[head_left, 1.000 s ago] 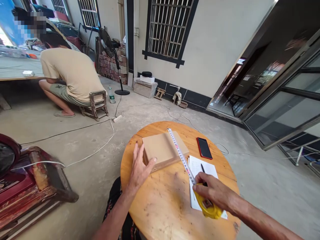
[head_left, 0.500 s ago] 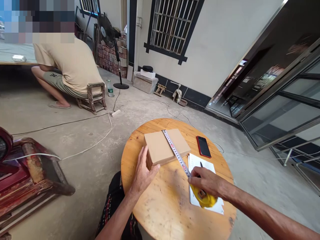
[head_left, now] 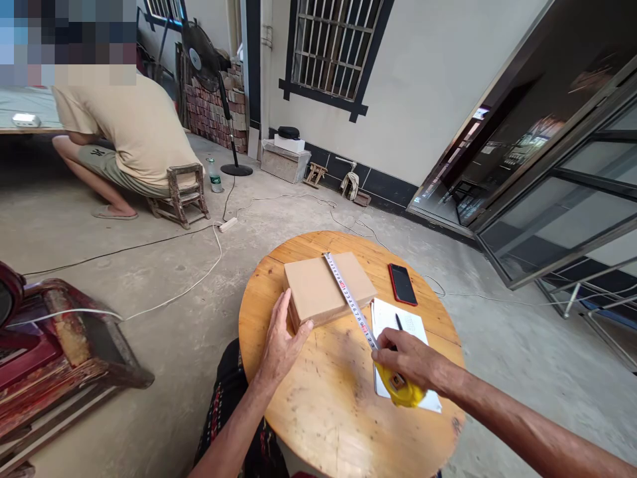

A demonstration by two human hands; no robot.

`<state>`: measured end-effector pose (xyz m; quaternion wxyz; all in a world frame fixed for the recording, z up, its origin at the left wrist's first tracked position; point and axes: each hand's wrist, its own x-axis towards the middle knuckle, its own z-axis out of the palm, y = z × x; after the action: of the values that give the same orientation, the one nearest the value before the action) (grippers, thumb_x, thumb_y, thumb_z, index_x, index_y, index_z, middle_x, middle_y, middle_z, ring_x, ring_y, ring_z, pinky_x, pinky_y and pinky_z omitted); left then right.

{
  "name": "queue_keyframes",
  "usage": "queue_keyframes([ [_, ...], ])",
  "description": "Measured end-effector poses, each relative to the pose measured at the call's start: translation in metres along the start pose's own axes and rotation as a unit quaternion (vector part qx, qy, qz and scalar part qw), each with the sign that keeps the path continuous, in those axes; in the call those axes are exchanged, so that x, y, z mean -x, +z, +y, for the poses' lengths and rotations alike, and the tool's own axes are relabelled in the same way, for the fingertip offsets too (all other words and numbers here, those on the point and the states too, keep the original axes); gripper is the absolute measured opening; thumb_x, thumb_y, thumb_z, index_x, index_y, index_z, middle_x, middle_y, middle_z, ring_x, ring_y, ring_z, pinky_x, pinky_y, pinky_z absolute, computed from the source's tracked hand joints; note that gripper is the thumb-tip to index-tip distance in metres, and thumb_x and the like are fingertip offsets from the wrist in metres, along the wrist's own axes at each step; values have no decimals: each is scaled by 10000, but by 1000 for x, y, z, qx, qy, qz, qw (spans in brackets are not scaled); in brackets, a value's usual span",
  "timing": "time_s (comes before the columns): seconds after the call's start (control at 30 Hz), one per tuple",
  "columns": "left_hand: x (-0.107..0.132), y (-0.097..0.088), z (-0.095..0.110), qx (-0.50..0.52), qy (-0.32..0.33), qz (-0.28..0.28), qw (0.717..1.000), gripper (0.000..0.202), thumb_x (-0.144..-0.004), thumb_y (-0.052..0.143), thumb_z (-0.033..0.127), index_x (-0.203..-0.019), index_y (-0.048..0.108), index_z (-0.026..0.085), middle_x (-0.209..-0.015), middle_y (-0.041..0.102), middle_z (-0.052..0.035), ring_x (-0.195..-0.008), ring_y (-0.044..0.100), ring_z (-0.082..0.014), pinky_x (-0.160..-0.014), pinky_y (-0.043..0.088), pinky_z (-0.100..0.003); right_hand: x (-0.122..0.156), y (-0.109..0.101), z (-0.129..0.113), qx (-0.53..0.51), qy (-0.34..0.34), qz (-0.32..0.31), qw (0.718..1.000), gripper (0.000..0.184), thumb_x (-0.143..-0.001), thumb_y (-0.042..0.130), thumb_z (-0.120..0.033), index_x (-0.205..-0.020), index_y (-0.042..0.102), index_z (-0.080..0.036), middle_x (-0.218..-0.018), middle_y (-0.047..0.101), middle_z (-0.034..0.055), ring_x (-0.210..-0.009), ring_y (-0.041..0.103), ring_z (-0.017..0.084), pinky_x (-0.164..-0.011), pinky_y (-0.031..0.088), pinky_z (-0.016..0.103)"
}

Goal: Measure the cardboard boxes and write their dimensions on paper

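Observation:
A closed brown cardboard box (head_left: 316, 292) lies flat on the round wooden table (head_left: 323, 405). My left hand (head_left: 281, 342) rests against the box's near left corner, thumb and fingers stretched apart along its sides. In my right hand (head_left: 411, 358) is a yellow tape measure (head_left: 401, 388), its case partly covered by the fingers. The pulled-out blade (head_left: 348, 299) crosses the top of the box, with its hooked end at the far edge. Beneath the right hand lie white paper sheets (head_left: 408, 318) with a dark pen (head_left: 399, 322) on them.
A red-cased phone (head_left: 403, 284) lies on the table, right of the box. Power cords and a power strip (head_left: 228, 224) run over the floor. A person (head_left: 119, 126) sits on a small chair (head_left: 186, 192) near a standing fan (head_left: 226, 106). At right stands an open door (head_left: 562, 206).
The view has shifted slightly. Both hands keep their places: the left at the box corner, the right on the tape measure, with the blade still across the box.

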<state>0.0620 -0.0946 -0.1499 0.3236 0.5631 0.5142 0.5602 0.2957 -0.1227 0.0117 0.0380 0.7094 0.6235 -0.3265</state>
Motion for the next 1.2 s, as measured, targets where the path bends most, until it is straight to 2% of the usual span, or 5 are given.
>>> queue_keyframes([
  [0.3,-3,-46,56,41,-8,125,991,702,-865,657,455,-1475,383,242,-1468,481,-154,-1206,590,-277,-988,495,-435,52,2,5,137,-116,-2,984,196,-851,521,-302,-999,622,-222,-822,684,49,-752,615,241,-653,364,323],
  [0.57,0,-62,88,54,-74,36,995,446,-895,616,442,-1234,626,152,-1078,718,-77,-538,586,-80,-631,532,-260,73,37,27,171,-152,-40,973,257,-879,504,-278,-1105,608,-214,-1068,700,110,-887,683,301,-748,484,393],
  [0.77,33,-46,103,60,-109,17,992,414,-852,658,426,-1163,680,153,-939,758,-43,-673,703,-164,-702,599,-302,62,47,47,94,-169,30,981,716,-819,580,-268,-1486,351,-148,-1362,588,195,-1127,653,342,-932,522,478],
  [1.03,87,5,106,-28,-6,-99,995,332,-971,484,342,-1186,706,219,-1190,729,-68,-1105,689,-236,-993,554,-371,45,64,29,61,-284,144,946,600,-820,598,-249,-1402,480,-167,-1333,621,198,-1111,669,350,-899,562,507],
  [1.2,100,2,102,-45,4,-162,986,472,-989,450,337,-1455,483,272,-1581,374,-54,-1430,396,-282,-1152,402,-457,38,54,13,93,-325,194,921,531,-878,561,-272,-1381,484,-121,-1274,667,195,-1091,674,334,-902,559,483],
])
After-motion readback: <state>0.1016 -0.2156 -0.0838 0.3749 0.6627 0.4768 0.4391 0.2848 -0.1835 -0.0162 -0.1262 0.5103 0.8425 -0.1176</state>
